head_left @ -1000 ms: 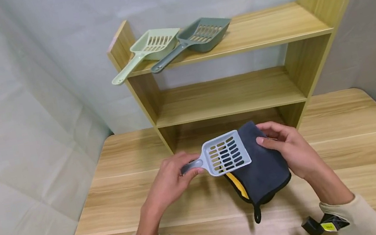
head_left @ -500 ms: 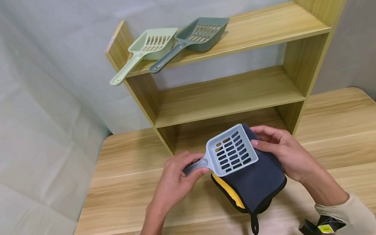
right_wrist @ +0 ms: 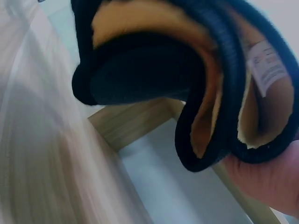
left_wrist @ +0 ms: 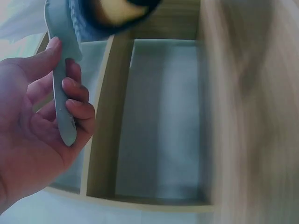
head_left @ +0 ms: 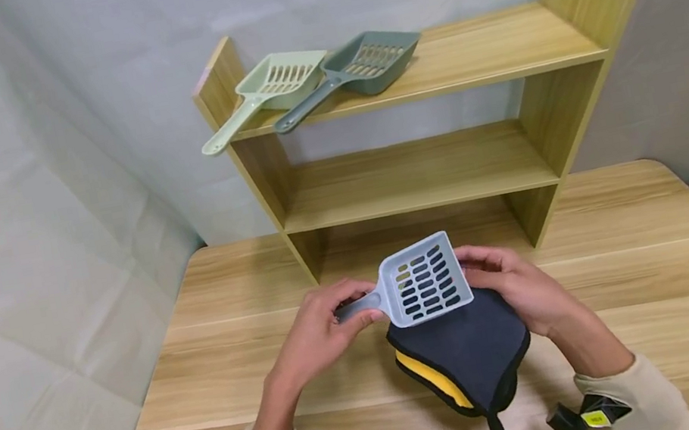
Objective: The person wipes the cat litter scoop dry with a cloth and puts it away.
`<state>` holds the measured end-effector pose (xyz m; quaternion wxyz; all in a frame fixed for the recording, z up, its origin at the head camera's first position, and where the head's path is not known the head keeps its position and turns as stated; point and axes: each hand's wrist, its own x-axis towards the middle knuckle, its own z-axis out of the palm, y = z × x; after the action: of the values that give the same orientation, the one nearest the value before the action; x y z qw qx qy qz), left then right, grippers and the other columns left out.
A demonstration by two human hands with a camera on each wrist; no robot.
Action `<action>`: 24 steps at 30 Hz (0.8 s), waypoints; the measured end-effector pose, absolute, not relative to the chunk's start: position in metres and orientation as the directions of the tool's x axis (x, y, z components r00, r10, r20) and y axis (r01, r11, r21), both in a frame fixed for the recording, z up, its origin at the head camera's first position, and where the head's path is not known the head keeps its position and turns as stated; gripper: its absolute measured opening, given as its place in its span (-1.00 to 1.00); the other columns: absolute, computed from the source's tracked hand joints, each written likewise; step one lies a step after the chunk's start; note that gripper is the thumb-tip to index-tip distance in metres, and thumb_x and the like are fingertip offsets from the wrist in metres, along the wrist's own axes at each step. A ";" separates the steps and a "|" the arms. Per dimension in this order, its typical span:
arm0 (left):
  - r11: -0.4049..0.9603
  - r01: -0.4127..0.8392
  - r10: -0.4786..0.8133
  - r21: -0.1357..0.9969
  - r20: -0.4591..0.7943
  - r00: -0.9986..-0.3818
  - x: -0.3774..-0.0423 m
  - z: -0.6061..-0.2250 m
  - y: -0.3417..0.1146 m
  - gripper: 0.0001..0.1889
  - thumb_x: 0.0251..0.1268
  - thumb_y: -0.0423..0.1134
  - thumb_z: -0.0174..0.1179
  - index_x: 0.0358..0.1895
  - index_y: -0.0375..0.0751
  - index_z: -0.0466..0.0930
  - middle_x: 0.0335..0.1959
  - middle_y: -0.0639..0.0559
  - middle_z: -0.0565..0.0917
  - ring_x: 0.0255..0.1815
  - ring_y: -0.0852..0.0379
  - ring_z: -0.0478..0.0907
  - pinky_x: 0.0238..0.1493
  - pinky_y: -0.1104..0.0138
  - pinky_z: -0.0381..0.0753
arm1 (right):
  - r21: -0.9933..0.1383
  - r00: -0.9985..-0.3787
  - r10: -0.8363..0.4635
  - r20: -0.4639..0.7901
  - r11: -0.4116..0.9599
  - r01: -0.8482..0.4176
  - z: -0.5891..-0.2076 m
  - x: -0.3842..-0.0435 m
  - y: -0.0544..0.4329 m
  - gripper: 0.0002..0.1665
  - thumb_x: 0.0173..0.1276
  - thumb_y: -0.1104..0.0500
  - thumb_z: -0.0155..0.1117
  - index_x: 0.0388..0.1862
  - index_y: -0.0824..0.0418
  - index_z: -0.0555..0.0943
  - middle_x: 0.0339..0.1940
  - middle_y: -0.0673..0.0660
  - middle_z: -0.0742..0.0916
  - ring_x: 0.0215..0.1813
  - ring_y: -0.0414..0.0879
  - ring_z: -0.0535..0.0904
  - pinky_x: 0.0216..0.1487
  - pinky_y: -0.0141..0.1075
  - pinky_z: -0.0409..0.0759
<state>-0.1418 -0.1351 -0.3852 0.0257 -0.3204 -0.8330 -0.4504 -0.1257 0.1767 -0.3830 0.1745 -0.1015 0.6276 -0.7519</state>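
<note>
A light grey-blue litter scoop (head_left: pixel 425 281) with a slotted pan is held up over the table. My left hand (head_left: pixel 326 326) grips its handle (left_wrist: pixel 63 98), thumb on one side and fingers curled round the other. A folded cloth (head_left: pixel 468 351), dark navy outside and yellow inside with black edging and a hanging loop, is in my right hand (head_left: pixel 526 283), its upper part pinched by the far edge of the scoop. The scoop's pan partly covers the cloth in the head view. In the right wrist view the cloth's folds (right_wrist: pixel 135 70) and a white label (right_wrist: pixel 266 65) show.
A wooden shelf unit (head_left: pixel 420 175) stands on the table (head_left: pixel 261 368) behind my hands. Two more litter scoops lie on its top board: a pale green scoop (head_left: pixel 282 80) and a dark green-grey scoop (head_left: pixel 369 64), handles jutting past the front edge. Pale fabric walls (head_left: pixel 41 222) enclose the table.
The scoop has shifted a little to the right and now lies over the cloth's upper part. My right hand has moved slightly left, and the cloth hangs lower, its loop nearer me.
</note>
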 end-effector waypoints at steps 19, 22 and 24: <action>0.441 0.580 0.512 0.685 0.339 -0.789 -0.145 -0.379 -0.152 -0.72 0.27 -0.32 0.54 0.04 -0.16 0.82 -0.07 0.04 0.86 -0.20 0.22 0.68 -0.15 0.36 0.64 | -0.916 -0.879 -0.468 -0.086 -0.310 0.255 -0.371 -0.127 0.194 -0.57 0.70 0.32 0.05 0.24 -0.06 0.74 0.08 -0.01 0.84 -0.03 -0.17 0.84 -0.04 -0.30 0.80; 0.415 0.570 0.521 0.709 0.328 -0.788 -0.145 -0.381 -0.149 -0.72 0.30 -0.31 0.53 0.05 -0.17 0.81 -0.09 0.02 0.86 -0.22 0.19 0.66 -0.17 0.36 0.64 | -0.922 -0.881 -0.462 -0.100 -0.289 0.256 -0.373 -0.127 0.189 -0.58 0.70 0.31 0.06 0.22 -0.07 0.74 0.08 0.00 0.84 -0.02 -0.16 0.84 -0.03 -0.31 0.80; 0.404 0.559 0.522 0.724 0.320 -0.791 -0.144 -0.382 -0.146 -0.72 0.31 -0.31 0.53 0.05 -0.17 0.80 -0.11 0.02 0.86 -0.23 0.19 0.65 -0.18 0.37 0.63 | -0.928 -0.886 -0.451 -0.105 -0.277 0.251 -0.374 -0.127 0.186 -0.60 0.70 0.31 0.08 0.20 -0.08 0.74 0.07 0.00 0.85 -0.02 -0.17 0.84 -0.03 -0.32 0.79</action>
<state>-0.1442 -0.1464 -0.3816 0.0213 -0.3226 -0.8376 -0.4403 -0.1266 0.1859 -0.3739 0.2211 -0.0897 0.5593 -0.7939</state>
